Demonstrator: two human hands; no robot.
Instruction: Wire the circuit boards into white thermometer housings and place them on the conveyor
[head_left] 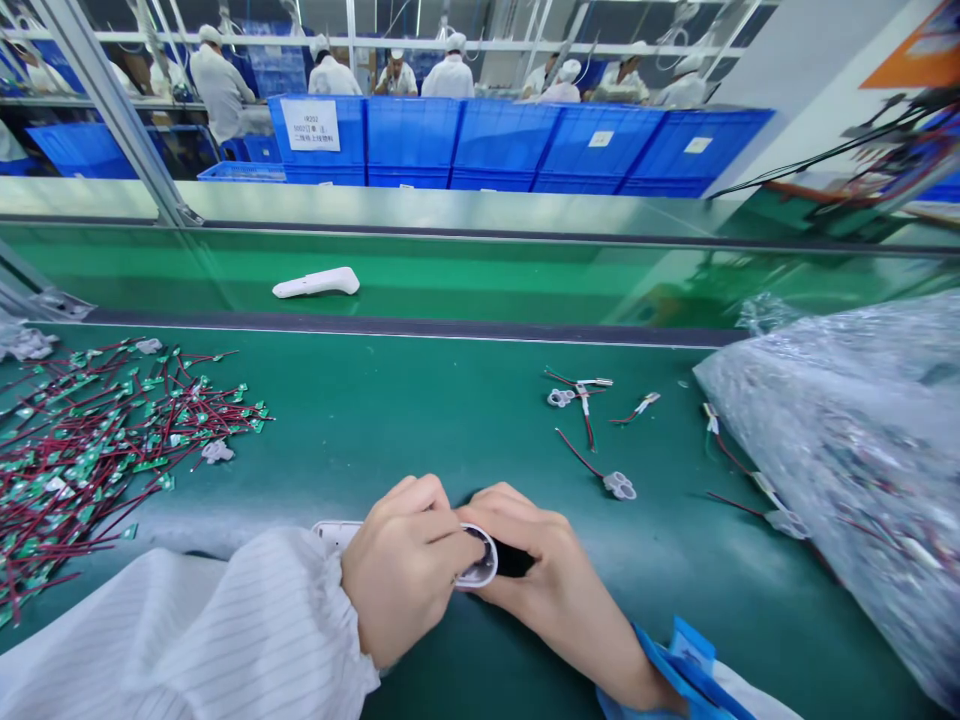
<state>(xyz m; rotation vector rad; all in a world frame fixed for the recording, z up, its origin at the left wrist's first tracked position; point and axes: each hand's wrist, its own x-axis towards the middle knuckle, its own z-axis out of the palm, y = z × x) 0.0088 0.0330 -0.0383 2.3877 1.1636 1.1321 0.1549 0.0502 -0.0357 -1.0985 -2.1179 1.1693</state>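
A white plastic housing [486,572] lies low over the bench in front of me, its oval open end facing right and its slim part [335,532] coming out on the left. My left hand [409,570] is closed over the housing, with a finger reaching into the open end. Whatever is under that fingertip is hidden. From the right, my right hand [532,550] grips the rim of the same end between thumb and fingers. Ahead and to the right lie a grey plastic piece with a red wire [619,486] and several small wired parts [583,396].
Small green circuit boards with red wires [150,430] form a heap at left. A clear plastic bag [862,450] of parts covers the right side. Another white housing [319,283] rests on the green conveyor belt [480,285]. Blue bins [409,140] and people in white stand beyond.
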